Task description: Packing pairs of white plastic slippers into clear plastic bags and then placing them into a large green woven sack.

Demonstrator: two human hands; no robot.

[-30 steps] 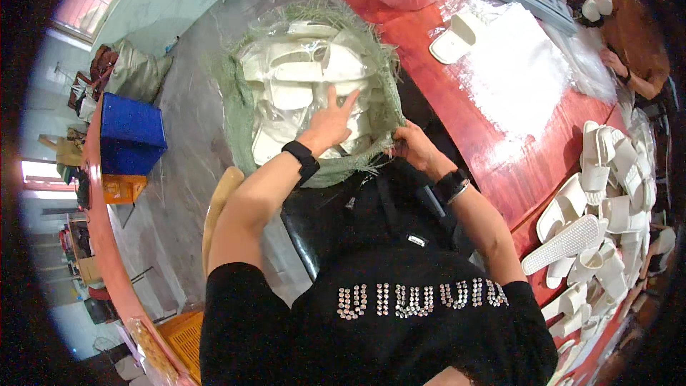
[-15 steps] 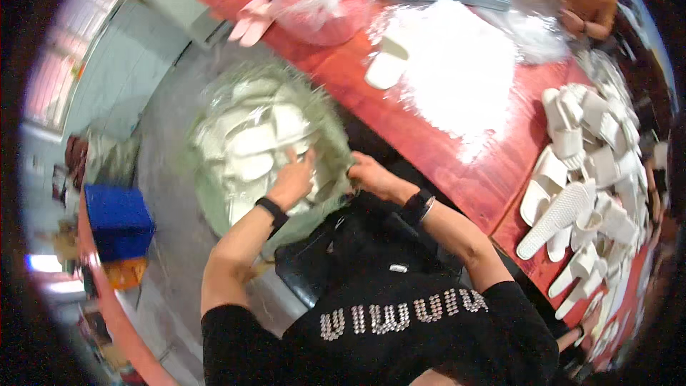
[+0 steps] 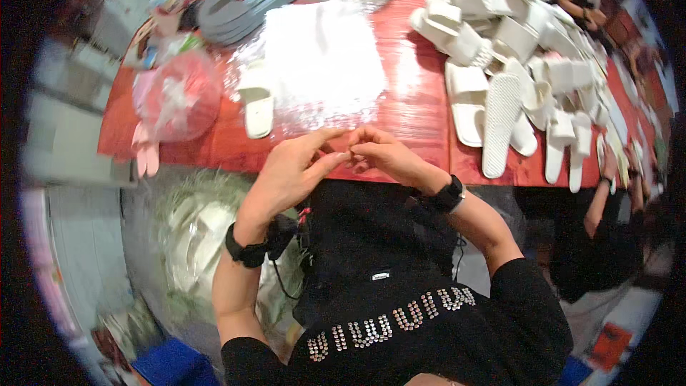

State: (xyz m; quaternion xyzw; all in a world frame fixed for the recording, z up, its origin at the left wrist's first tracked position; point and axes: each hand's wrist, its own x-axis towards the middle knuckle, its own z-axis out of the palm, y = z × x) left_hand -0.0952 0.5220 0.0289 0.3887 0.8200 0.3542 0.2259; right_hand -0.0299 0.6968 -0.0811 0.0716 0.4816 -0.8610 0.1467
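Observation:
My left hand and my right hand are raised in front of me at the near edge of the red table. Their fingertips meet or nearly meet. The left thumb and forefinger stand apart with a gap between them; the right fingers are loosely bent. I see nothing held in either. Just beyond the left hand lies a single white slipper. Beside it is a stack of shiny clear plastic bags. Below the table, to the left, stands a greenish woven sack with white slippers in it.
A heap of white slippers covers the table's right part. At the left are a pink plastic bag, pink slippers and a grey-blue machine. Co-workers stand at the right. A blue bin is at lower left.
My view has turned from the sack toward the table. Both hands have left the sack, the right letting go of its rim, and come together at the table's edge.

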